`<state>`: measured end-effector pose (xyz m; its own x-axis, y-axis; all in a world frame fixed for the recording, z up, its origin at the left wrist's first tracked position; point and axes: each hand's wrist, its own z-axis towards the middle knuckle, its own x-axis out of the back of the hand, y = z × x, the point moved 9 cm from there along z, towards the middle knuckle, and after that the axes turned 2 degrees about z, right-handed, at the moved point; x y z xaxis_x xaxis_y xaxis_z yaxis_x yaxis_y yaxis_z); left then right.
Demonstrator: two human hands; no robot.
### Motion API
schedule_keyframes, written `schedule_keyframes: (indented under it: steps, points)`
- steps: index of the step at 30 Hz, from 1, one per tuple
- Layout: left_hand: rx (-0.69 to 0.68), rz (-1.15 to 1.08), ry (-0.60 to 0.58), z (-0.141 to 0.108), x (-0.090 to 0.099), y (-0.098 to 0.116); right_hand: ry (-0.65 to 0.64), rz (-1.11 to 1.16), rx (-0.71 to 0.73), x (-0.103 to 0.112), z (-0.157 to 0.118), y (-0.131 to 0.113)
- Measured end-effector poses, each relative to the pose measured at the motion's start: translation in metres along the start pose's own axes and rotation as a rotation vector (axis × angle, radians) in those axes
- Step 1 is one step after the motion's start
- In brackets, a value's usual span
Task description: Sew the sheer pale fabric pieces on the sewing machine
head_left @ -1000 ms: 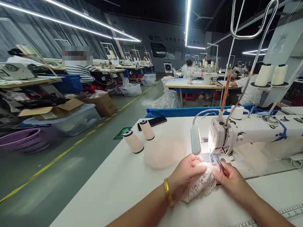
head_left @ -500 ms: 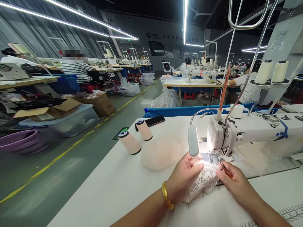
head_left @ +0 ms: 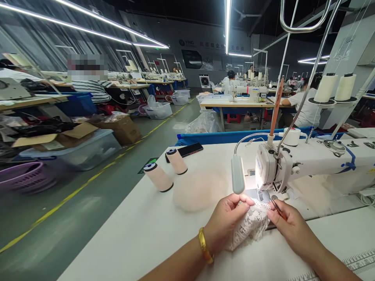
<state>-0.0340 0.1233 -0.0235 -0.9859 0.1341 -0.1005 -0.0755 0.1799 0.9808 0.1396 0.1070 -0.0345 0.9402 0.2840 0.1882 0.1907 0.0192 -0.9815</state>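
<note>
White lace fabric (head_left: 251, 224) is stretched between my two hands, just in front of the sewing machine's (head_left: 268, 168) needle area. My left hand (head_left: 227, 218), with a gold bangle at the wrist, pinches the lace's upper left edge between thumb and fingers. On the other side, my right hand (head_left: 290, 222) grips the lace's right edge with thumb and fingertips. Tucked in that same hand is a small tool with orange-brown handles (head_left: 279, 210), which looks like thread snips; its far end is partly hidden. A lit lamp (head_left: 238, 174) hangs over the lace.
Two pale pink thread cones (head_left: 159, 177) and a black phone (head_left: 189, 150) lie on the left of the white table (head_left: 123, 238), beside a sheer beige fabric piece (head_left: 199, 190). A ruler scale (head_left: 356, 263) runs along the lower right. Boxes and a purple basket (head_left: 25, 177) stand left.
Both hands keep their grip on the lace and have barely moved. My left fingertips have shifted slightly along its top edge. The whole view has drifted a little.
</note>
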Motion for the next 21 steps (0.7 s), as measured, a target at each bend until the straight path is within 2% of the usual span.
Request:
schedule_keyframes:
  steps: [7, 11, 13, 15, 21]
  points:
    - [-0.023, 0.038, -0.003, -0.002, -0.001, 0.002, 0.021, -0.013, 0.004, 0.000, -0.001, -0.004]
    - [-0.048, 0.047, 0.013, -0.002, 0.001, -0.002, 0.122, -0.018, 0.044, 0.003, -0.005, -0.006]
    - [-0.046, 0.040, 0.020, -0.001, 0.002, -0.005, 0.169, -0.096, 0.067, 0.005, -0.010, -0.006]
    - [-0.046, 0.030, 0.022, -0.001, 0.002, -0.007, 0.179, -0.230, 0.129, 0.005, -0.013, -0.011]
    - [-0.064, 0.013, -0.001, -0.003, -0.003, -0.003, 0.185, -0.554, 0.456, -0.008, -0.020, -0.036]
